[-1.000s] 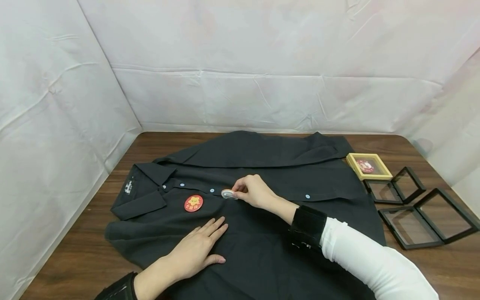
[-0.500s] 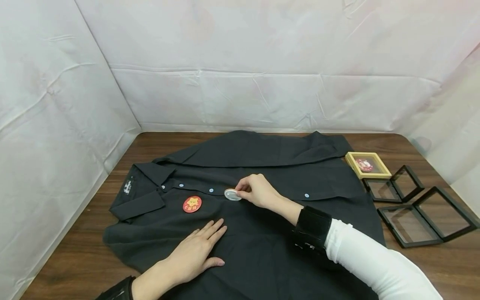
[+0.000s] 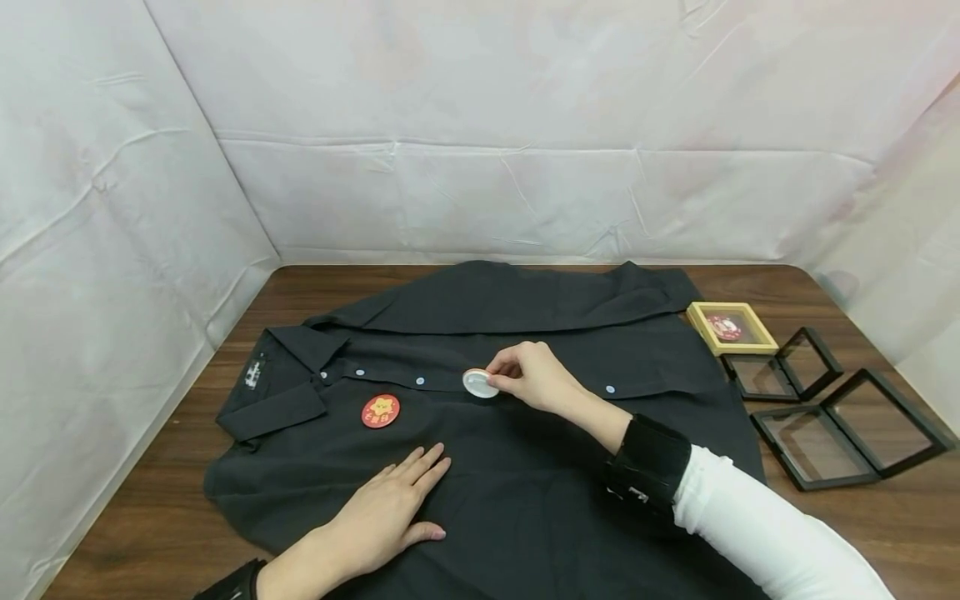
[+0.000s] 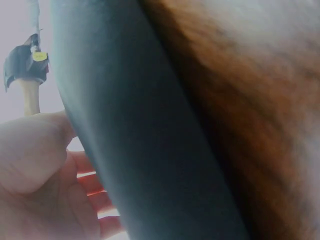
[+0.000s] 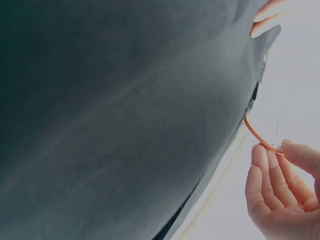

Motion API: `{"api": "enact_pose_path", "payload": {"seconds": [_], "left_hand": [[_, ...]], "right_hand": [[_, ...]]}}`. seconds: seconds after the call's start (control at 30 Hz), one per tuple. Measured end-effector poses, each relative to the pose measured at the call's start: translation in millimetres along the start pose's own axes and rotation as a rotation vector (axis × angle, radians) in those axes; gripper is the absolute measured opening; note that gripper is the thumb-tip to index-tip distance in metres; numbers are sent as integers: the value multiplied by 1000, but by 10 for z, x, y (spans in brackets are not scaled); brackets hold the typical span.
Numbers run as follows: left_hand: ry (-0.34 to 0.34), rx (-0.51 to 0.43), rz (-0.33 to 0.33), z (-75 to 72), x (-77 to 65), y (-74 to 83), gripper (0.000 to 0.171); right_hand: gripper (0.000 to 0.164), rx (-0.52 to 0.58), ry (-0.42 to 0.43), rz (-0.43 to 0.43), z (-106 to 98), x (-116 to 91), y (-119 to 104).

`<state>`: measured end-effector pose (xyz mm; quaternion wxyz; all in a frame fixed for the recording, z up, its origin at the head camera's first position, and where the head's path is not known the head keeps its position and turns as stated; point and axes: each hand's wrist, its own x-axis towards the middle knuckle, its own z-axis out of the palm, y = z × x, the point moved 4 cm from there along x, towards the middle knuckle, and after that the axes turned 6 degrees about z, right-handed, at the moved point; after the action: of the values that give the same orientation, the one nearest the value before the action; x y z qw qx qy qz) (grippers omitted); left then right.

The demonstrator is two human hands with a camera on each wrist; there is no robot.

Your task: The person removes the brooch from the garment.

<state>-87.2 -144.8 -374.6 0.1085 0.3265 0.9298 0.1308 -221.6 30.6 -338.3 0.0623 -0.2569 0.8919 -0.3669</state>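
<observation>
A dark button-up shirt [image 3: 517, 492] lies spread out, collar to the left. My right hand [image 3: 538, 379] pinches a round pin badge [image 3: 477, 383] by its right edge, over the shirt's button strip. The badge's pale back faces up; in the right wrist view its orange rim [image 5: 259, 138] shows, with a thin needle standing up from it. My left hand [image 3: 382, 512] rests on the shirt, fingers straight. Beyond its fingertips sits a red round badge [image 3: 380, 411] with a yellow star figure, on the shirt's chest.
Right of the shirt are a yellow-framed case [image 3: 733, 327] with a round badge inside and two black-framed clear cases, a smaller one [image 3: 765, 377] and a larger one [image 3: 821, 446], both standing open on the wooden table [image 3: 907, 517]. White sheeting [image 3: 525, 125] hangs behind.
My right hand has moved slightly right with the pin badge and turned it, so more of its pale back shows. My left hand stays in place on the shirt.
</observation>
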Motion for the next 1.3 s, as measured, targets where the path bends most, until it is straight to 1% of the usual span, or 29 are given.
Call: {"api": "enact_pose_path", "payload": {"seconds": [0.23,0.4,0.63,0.87,1.0,1.17,1.3], "left_hand": [[-18,20,9,-13,-1,32,70],[-19,37,14,-19,-16,64,70],[-21,59,22,-36,-48,100,70],[-58,74,28,-66,-18,115,67],[-59,101,38,-103,18,140,64],[-47,83,37,-169,84,204,60],[17,56,48,-241,154,265,57]], "right_hand": [[5,45,37,-7,-139,-126,32],[5,63,49,-6,-194,-207,73],[6,80,58,-37,-273,-317,96],[6,139,66,-27,-372,-437,63],[6,175,78,-10,-429,-504,45],[8,228,72,-3,-467,-578,24],[8,258,71,-14,-486,-631,-4]]}}
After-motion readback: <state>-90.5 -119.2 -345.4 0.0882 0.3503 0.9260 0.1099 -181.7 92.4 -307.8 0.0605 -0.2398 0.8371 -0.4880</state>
